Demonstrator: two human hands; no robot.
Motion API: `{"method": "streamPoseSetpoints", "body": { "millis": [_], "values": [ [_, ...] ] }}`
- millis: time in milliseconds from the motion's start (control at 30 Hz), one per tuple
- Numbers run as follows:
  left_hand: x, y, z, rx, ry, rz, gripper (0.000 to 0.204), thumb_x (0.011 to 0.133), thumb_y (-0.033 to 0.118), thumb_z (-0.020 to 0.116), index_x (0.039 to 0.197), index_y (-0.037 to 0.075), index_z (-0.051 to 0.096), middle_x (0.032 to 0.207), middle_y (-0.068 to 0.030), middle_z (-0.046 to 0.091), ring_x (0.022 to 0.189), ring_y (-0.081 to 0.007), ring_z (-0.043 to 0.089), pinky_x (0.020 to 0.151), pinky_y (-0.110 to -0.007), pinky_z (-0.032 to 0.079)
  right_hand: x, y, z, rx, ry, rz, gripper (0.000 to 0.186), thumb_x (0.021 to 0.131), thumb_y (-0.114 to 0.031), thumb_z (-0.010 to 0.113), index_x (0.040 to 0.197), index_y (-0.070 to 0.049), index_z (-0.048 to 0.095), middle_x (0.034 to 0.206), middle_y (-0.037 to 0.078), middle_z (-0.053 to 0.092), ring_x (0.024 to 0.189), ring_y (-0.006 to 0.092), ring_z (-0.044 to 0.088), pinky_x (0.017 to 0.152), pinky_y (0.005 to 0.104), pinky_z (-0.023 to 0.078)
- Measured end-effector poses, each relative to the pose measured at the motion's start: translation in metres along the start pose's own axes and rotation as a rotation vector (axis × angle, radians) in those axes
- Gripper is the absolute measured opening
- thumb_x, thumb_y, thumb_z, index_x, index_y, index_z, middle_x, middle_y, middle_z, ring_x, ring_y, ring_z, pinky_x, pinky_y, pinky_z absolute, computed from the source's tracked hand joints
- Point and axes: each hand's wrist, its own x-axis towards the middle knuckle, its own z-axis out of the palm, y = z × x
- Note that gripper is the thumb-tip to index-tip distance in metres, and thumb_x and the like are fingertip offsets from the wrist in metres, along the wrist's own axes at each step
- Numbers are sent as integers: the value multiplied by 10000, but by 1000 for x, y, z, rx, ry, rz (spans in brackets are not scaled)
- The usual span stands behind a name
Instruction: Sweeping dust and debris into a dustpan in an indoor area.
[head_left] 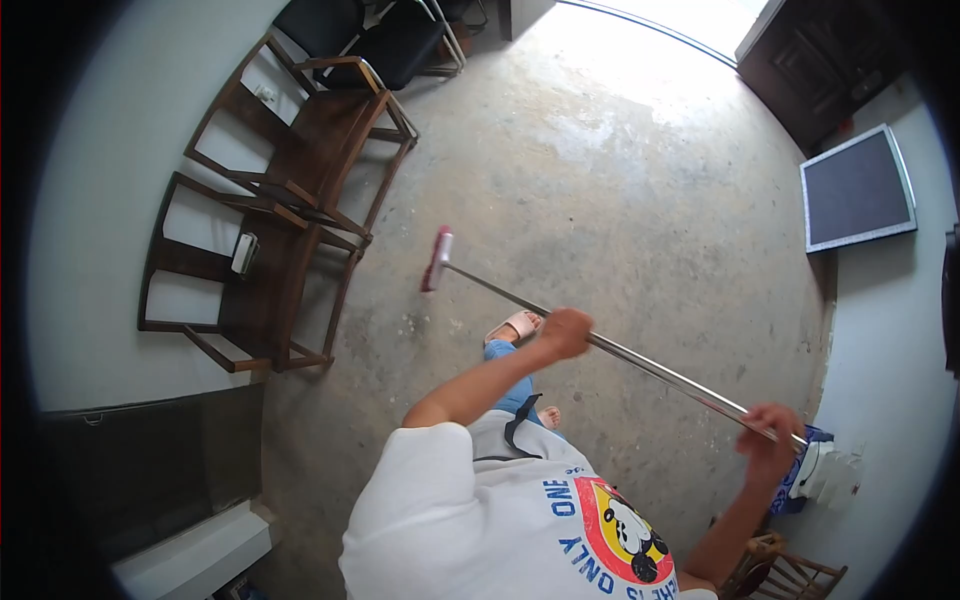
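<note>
Both hands are closed round the mop handle (pixel 640 362), whose long axis runs from 4 o'clock up to 10 o'clock; the left hand (pixel 566 332) sits nearer the mop head (pixel 437 258) on the floor (pixel 620 200), the right hand (pixel 768 432) grips the upper end

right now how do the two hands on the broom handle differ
The left hand grips the metal broom handle about midway along, nearer the broom head; the right hand grips near its top end. The left hand sits higher in the picture, its arm reaching forward, while the right sits lower by the right wall, its arm bent upward. Both are closed around the same handle.
</note>
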Motion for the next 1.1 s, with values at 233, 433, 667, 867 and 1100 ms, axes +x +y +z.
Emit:
{"method": "streamPoseSetpoints", "body": {
  "millis": [233,433,667,867,1100],
  "values": [
    [62,-218,-80,102,-82,-222,64,613,114,613,673,94,621,749,-143,617,785,-335,601,684,-438,474,155,92,178,163,-129,260,281,912,-133,439,727,40,560,825,182,626,624,219,642,504,305,533],
    [141,-298,-91,164,-67,-398,40,641,108,620,625,93,587,726,-123,605,756,-315,590,692,-422,465,242,116,248,173,-81,321,290,918,-143,440,737,49,558,849,177,621,614,233,650,539,318,550],
    [255,-190,-42,150,-151,-20,32,613,145,658,613,133,629,688,-105,621,713,-289,623,662,-406,465,249,66,170,-29,288,212,272,897,-131,451,713,46,547,793,181,612,538,224,621,477,307,538],
    [281,-20,18,6,-326,286,24,662,165,660,665,142,665,711,-80,644,747,-257,633,685,-387,416,192,-5,97,-241,637,110,312,893,-157,422,659,34,498,728,185,582,404,196,523,370,275,469],
    [212,103,86,-63,-537,572,21,662,148,645,651,131,651,705,-83,637,731,-259,629,672,-415,395,85,-45,60,-343,898,133,343,904,-188,409,640,24,463,705,186,552,358,182,458,319,248,382]
  ]
}}
